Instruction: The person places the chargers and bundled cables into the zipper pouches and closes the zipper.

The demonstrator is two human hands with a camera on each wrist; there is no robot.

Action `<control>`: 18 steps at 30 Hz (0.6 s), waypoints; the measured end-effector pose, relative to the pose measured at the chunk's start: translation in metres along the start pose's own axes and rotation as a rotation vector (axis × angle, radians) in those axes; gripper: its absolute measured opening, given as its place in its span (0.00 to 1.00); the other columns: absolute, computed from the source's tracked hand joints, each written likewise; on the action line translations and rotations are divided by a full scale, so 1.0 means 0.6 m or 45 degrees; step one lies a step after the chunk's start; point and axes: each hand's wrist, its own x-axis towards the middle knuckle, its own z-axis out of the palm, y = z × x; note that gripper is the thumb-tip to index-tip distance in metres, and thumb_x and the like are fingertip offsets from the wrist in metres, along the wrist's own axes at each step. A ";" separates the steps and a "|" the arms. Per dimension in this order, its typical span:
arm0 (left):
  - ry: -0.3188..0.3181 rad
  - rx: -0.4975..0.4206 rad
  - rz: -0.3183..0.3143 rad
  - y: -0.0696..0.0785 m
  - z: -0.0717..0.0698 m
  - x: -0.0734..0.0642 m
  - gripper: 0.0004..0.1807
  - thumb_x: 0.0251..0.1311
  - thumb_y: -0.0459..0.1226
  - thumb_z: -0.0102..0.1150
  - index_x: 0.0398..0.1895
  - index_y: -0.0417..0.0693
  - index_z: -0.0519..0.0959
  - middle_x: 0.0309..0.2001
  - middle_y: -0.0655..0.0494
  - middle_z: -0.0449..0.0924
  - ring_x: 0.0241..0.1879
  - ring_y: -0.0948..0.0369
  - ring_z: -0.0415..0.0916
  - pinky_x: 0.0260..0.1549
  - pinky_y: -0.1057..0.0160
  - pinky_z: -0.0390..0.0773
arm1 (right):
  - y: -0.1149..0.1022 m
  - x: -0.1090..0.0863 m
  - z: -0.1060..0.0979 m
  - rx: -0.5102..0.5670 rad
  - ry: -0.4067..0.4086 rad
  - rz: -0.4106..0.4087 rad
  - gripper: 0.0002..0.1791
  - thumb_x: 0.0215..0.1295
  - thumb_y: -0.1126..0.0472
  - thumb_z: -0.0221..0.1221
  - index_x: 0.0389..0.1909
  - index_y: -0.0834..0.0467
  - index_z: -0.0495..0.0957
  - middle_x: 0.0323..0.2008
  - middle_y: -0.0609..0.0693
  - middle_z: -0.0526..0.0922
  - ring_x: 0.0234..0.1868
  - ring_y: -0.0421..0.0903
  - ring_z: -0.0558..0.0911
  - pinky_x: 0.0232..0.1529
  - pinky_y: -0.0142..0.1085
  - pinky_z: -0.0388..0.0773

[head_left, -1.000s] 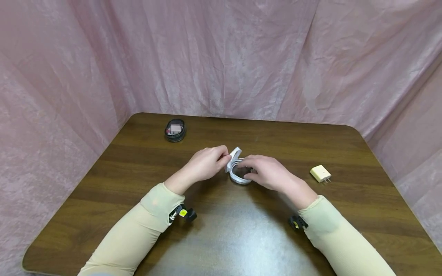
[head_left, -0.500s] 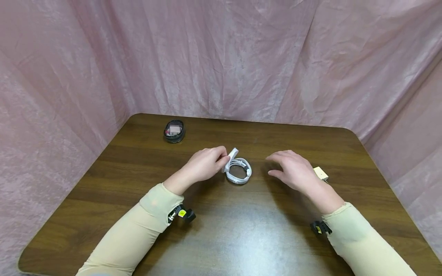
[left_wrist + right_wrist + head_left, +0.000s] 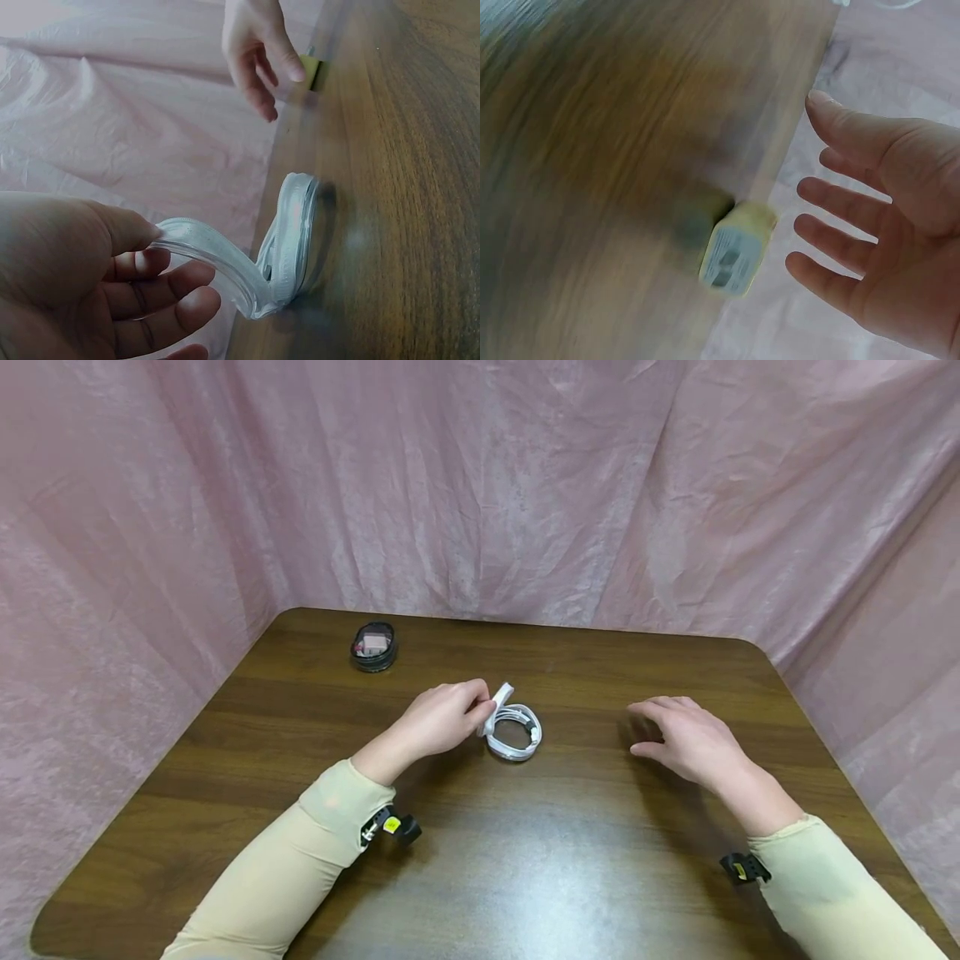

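Note:
A small round zip case [image 3: 513, 753] with white trim and clear sides lies on the table, its lid [image 3: 202, 241] raised. My left hand [image 3: 442, 718] pinches the edge of that lid between thumb and forefinger, the other fingers loosely curled below. Inside the case, a dark bit shows at the right. My right hand [image 3: 686, 735] hovers over the right side of the table, fingers spread and holding nothing. A yellow wall charger [image 3: 736, 251] lies just past its fingertips in the right wrist view; the hand hides it in the head view.
A round case with black trim [image 3: 373, 647] stands at the back left, a pale pink charger inside. The brown wooden table [image 3: 525, 860] ends at pink curtains [image 3: 480, 485] behind and at the sides.
My right hand has left the white-trimmed case and moved right, to over the yellow charger. My left hand keeps its pinch on the raised lid.

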 end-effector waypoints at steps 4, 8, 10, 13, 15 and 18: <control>-0.010 -0.012 -0.013 -0.001 0.000 -0.001 0.10 0.83 0.45 0.60 0.40 0.53 0.81 0.28 0.60 0.79 0.27 0.59 0.73 0.30 0.58 0.71 | 0.018 -0.007 -0.003 0.007 -0.048 0.044 0.38 0.67 0.51 0.78 0.74 0.59 0.78 0.69 0.64 0.81 0.69 0.70 0.75 0.62 0.69 0.75; -0.012 -0.011 -0.019 -0.003 0.000 -0.003 0.10 0.83 0.45 0.60 0.41 0.53 0.81 0.28 0.61 0.79 0.27 0.59 0.73 0.30 0.58 0.71 | 0.032 -0.013 -0.004 0.024 -0.094 0.102 0.40 0.66 0.49 0.78 0.75 0.59 0.77 0.70 0.66 0.79 0.70 0.73 0.74 0.60 0.71 0.75; -0.006 -0.007 -0.015 -0.003 0.000 -0.002 0.10 0.84 0.45 0.59 0.40 0.53 0.81 0.28 0.61 0.79 0.27 0.59 0.73 0.30 0.58 0.71 | 0.040 -0.015 -0.005 0.030 -0.113 0.133 0.41 0.66 0.49 0.78 0.76 0.60 0.76 0.70 0.67 0.78 0.70 0.74 0.74 0.59 0.71 0.75; 0.002 -0.007 -0.008 -0.003 0.000 -0.001 0.10 0.84 0.45 0.59 0.40 0.53 0.81 0.28 0.61 0.79 0.27 0.59 0.73 0.30 0.57 0.71 | 0.051 -0.018 -0.006 0.039 -0.125 0.154 0.42 0.65 0.50 0.78 0.76 0.61 0.75 0.70 0.69 0.77 0.68 0.76 0.74 0.58 0.72 0.75; 0.000 -0.008 -0.006 -0.003 0.000 -0.001 0.10 0.84 0.45 0.59 0.40 0.53 0.81 0.28 0.61 0.79 0.27 0.59 0.73 0.29 0.57 0.71 | 0.057 -0.020 -0.005 0.044 -0.134 0.156 0.42 0.65 0.52 0.78 0.76 0.62 0.75 0.70 0.70 0.77 0.67 0.77 0.75 0.58 0.72 0.75; -0.010 -0.008 -0.003 -0.003 0.001 -0.001 0.10 0.84 0.45 0.59 0.40 0.53 0.81 0.28 0.61 0.79 0.27 0.59 0.74 0.30 0.58 0.71 | 0.065 -0.023 -0.002 0.044 -0.145 0.155 0.42 0.64 0.54 0.78 0.76 0.64 0.74 0.69 0.71 0.77 0.66 0.78 0.77 0.56 0.71 0.76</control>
